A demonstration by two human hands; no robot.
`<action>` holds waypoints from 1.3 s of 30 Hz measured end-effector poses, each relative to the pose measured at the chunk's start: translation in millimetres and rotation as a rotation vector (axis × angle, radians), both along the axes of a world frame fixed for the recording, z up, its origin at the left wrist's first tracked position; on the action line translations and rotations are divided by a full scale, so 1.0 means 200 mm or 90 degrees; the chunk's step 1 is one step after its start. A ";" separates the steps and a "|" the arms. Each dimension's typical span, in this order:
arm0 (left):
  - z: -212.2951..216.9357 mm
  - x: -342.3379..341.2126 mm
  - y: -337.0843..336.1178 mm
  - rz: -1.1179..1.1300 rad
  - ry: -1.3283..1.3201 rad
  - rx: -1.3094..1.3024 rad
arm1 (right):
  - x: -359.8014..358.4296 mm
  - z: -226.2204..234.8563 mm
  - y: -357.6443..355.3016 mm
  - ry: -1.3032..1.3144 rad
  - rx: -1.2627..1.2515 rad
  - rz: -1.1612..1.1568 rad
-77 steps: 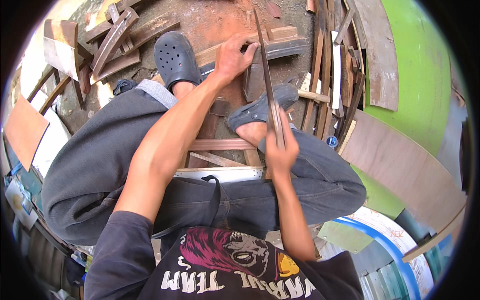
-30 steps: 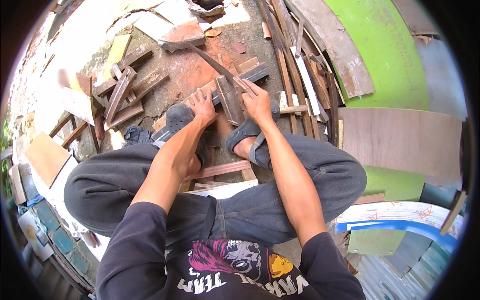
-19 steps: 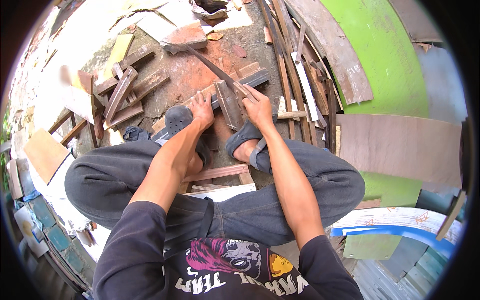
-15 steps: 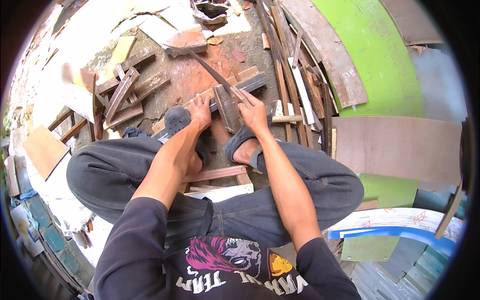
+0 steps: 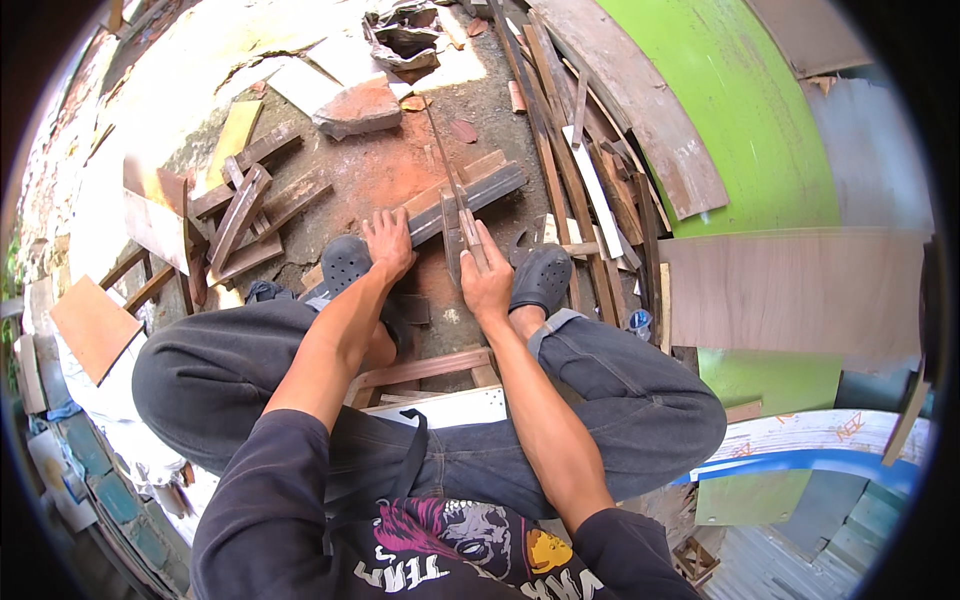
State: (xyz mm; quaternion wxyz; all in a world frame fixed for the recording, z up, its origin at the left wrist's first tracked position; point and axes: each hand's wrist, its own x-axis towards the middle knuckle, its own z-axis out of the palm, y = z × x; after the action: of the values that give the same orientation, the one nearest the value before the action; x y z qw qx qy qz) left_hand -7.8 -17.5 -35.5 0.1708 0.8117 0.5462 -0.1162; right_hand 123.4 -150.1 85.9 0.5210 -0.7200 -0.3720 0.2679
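My left hand (image 5: 388, 242) presses its fingers over the top of a long wooden strip (image 5: 475, 194), which has a dark painted side and lies at a slant on the ground. My right hand (image 5: 488, 272) is closed on the handle end of a handsaw (image 5: 445, 155). The saw's thin blade points away from me and crosses over the strip, seen nearly edge-on. Beneath the saw, a short dark board (image 5: 451, 238) lies across the strip. A hammer (image 5: 578, 249) with a wooden handle rests beside my right shoe (image 5: 541, 277).
Wood offcuts (image 5: 240, 205) are heaped at the left. A broken brick block (image 5: 360, 107) sits beyond the strip. Long slats (image 5: 560, 150) and a green panel (image 5: 735, 120) line the right. A small wooden frame (image 5: 430, 370) lies between my legs; my left shoe (image 5: 345, 262) is beside the strip.
My right hand and the saw have come slightly nearer, and the blade has turned from broadside to edge-on. My right foot has shifted right, away from the short board, uncovering the hammer's head.
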 end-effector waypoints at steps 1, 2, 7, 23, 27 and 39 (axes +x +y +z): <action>-0.03 0.00 0.00 0.005 0.022 0.073 | 0.00 0.00 -0.01 0.015 -0.002 0.002; -0.05 -0.01 0.00 -0.002 0.024 0.066 | 0.00 -0.01 -0.02 0.007 0.011 0.006; -0.05 0.00 0.07 -0.123 -0.010 0.023 | 0.05 -0.06 -0.04 -0.029 0.061 -0.017; -0.02 0.08 0.22 -0.257 0.024 0.000 | -0.02 -0.05 0.06 0.000 -0.044 -0.014; -0.11 0.00 0.27 -0.230 0.008 -0.040 | -0.05 -0.08 0.22 -0.011 -0.090 0.028; 0.17 -0.01 0.14 -0.070 -0.269 -0.187 | -0.02 -0.22 0.12 0.008 -0.061 0.068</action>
State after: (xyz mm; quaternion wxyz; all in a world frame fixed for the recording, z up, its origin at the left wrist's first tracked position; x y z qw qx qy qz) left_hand -10.4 11.0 -1.8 0.3907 0.8128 0.4310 -0.0310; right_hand 119.5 -125.9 41.5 0.4729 -0.7216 -0.3936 0.3174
